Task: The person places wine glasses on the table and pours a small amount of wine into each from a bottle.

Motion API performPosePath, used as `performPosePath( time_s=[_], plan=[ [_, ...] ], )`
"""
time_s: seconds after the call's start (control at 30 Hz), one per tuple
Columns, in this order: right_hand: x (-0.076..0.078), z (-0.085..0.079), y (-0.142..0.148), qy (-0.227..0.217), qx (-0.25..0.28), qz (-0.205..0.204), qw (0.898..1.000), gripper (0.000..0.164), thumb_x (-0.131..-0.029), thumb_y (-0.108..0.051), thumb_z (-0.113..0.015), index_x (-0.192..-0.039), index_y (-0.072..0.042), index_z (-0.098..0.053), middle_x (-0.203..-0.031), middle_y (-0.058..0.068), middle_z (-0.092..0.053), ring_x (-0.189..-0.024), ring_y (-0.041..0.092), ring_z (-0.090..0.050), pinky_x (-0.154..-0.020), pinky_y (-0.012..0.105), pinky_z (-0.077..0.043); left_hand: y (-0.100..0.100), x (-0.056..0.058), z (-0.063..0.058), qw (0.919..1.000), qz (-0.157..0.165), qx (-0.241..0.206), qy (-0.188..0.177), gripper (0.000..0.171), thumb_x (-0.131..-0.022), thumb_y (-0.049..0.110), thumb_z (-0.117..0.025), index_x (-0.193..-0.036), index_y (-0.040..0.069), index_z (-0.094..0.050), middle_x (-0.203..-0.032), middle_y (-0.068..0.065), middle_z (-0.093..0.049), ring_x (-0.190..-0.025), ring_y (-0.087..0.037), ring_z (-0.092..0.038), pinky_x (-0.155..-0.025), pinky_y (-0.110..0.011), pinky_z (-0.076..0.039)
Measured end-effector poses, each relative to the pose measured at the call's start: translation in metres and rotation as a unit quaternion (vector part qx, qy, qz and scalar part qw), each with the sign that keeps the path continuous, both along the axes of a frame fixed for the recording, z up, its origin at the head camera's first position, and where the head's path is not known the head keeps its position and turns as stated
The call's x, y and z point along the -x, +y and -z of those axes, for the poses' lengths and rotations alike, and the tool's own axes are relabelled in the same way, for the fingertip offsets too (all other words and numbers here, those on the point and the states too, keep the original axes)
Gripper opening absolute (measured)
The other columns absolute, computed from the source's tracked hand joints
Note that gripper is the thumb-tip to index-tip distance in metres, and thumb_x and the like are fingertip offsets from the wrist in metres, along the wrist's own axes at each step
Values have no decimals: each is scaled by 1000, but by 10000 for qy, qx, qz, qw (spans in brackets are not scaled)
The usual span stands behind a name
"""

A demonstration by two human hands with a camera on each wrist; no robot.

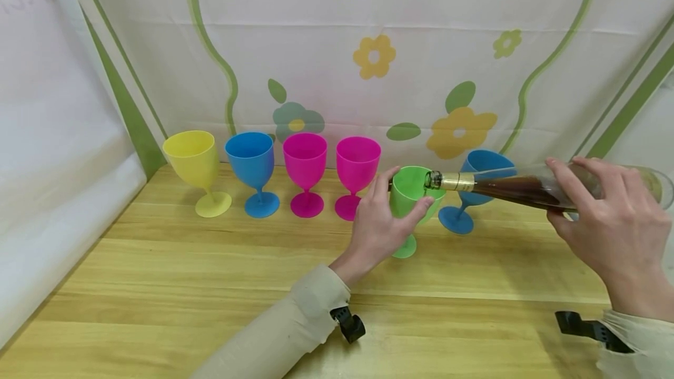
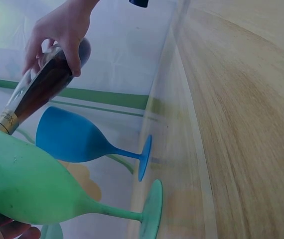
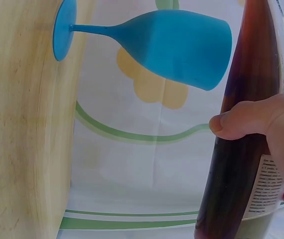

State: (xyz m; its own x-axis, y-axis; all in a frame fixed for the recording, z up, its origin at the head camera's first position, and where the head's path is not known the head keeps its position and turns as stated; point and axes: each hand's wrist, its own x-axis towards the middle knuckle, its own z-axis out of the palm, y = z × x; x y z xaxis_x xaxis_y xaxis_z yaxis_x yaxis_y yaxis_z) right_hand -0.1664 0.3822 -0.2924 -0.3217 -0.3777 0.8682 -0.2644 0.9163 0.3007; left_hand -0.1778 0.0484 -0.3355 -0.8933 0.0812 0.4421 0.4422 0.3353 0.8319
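My left hand (image 1: pixel 380 221) holds the bowl of a green plastic goblet (image 1: pixel 404 206), thumb on the near side and fingers round the far side. In the left wrist view the goblet's foot (image 2: pixel 152 211) is down at the wooden tabletop. A clear glass bottle (image 1: pixel 508 188) of dark brown-red liquid lies almost level in my right hand (image 1: pixel 613 215), which grips it round the body. The bottle's gold-banded neck points left, and its mouth is over the green goblet's opening. Behind the bottle stands a blue goblet (image 1: pixel 457 220), partly covered by it.
Along the back of the wooden table (image 1: pixel 210 303) stand a yellow goblet (image 1: pixel 197 165), another blue goblet (image 1: pixel 253 168) and two pink goblets (image 1: pixel 305 168), all upright. A white flowered cloth (image 1: pixel 316 34) hangs behind them, and a white sheet (image 1: pixel 63 133) borders the left side.
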Motion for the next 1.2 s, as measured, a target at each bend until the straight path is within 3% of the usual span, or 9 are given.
performPosePath(
  time_s=[0.57,1.2],
  plan=[
    [0,-1,0,84,4,-64,9999,79,-63,-8,-79,-140,-22,-68,-131,24,-69,-105,57,-61,-69,67,-47,1,0,0,10000,-25,-16,-19,74,-94,52,-75,-153,15,-49,-125,-5,-65,-98,-11,-62,-67,-21,-56],
    [-2,-3,0,-189,-137,-17,9997,85,-62,-6,-81,-145,-21,-65,-135,26,-66,-111,57,-60,-80,70,-50,1,-1,-1,10000,0,-21,-65,75,-94,52,-75,-153,14,-49,-127,-5,-65,-99,-12,-61,-67,-21,-56]
  ],
)
